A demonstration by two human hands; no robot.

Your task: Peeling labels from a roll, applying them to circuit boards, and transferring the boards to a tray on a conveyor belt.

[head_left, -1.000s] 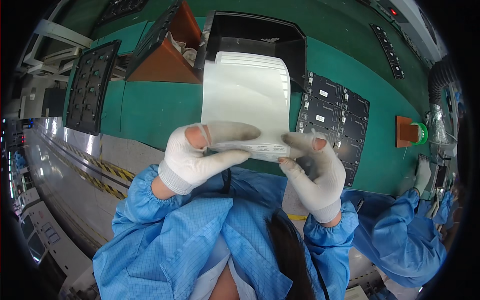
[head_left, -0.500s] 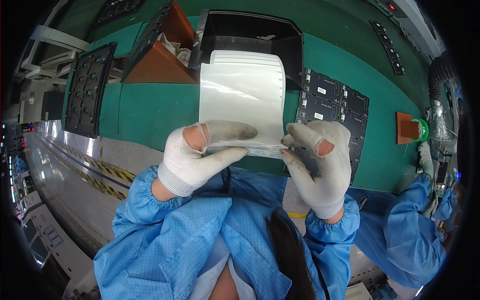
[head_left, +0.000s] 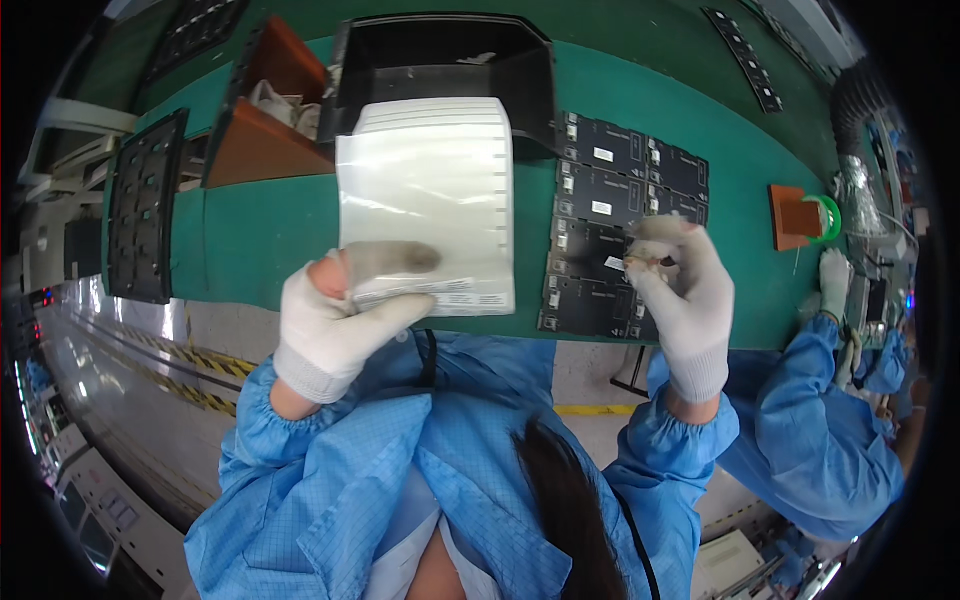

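My left hand (head_left: 335, 325), in a white glove with a bare thumb tip, pinches the near left edge of a glossy white label sheet (head_left: 425, 210). Its thumb lies on top and the fingers fold beneath. The sheet's far end curls back over itself. My right hand (head_left: 690, 300), gloved too, has thumb and forefinger closed at the edge of a small white label (head_left: 615, 263). That label sits slightly tilted over one of several black panels (head_left: 590, 305) laid in two columns. Two panels farther back in the left column carry similar labels. The hand hides part of the right column.
Behind the sheet stands a black bin (head_left: 445, 75), with a brown box (head_left: 265, 150) holding pale cloth beside it. A black tray (head_left: 145, 205) leans at the left table edge. A green roll (head_left: 825, 218) and a co-worker's gloved hand (head_left: 835, 283) are at right.
My right hand has left the sheet and moved right over the panels, where a third label now shows. The sheet stays in my left hand. The whole view has shifted slightly.
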